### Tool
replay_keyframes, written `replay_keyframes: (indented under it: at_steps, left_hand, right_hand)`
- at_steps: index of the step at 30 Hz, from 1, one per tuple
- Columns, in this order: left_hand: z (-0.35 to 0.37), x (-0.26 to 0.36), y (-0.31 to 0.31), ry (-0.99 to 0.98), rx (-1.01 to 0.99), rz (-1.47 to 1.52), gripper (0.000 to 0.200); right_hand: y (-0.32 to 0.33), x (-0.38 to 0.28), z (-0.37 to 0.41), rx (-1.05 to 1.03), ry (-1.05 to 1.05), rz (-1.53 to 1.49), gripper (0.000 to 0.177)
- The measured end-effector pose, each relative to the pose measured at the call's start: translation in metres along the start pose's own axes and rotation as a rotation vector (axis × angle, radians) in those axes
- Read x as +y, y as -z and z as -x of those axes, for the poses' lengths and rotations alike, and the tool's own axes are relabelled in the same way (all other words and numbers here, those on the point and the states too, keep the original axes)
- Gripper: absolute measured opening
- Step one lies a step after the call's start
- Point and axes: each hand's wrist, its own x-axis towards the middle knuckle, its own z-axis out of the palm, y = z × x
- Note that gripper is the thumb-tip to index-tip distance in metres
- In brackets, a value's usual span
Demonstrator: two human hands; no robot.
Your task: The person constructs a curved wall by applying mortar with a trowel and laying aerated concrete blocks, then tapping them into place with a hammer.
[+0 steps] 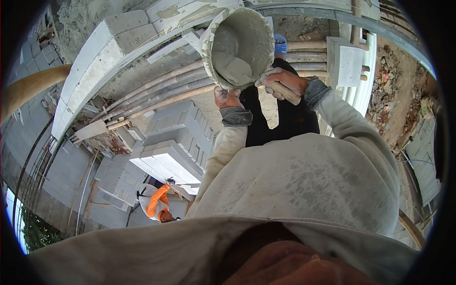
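Note:
A mortar-caked bucket [263,45] is tilted so that its open mouth faces me, with wet grey mortar [231,68] inside. My left hand [228,98] is closed on the bucket's near rim. My right hand [285,81] is wrapped round the pale handle of a trowel [283,92], close to the bucket's right side. The handle points down and right, and the rest of the tool is hidden by the hand and bucket.
Pale blocks with mortar [99,47] curve across the upper left. Long pipes [166,88] run behind the bucket. Stacked blocks [171,137] stand lower left, near a person in orange and white [157,202]. Another block stack [344,61] is at the right, beside rubble [387,95].

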Motion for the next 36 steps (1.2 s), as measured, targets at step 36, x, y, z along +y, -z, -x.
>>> replay_keyframes:
  at_steps: [36]
  left_hand:
    - [-0.036,0.016,0.09,0.252,0.234,0.126,0.059]
  right_hand:
    - [0.078,-0.128,-0.019,1.282,0.501,1.826,0.049]
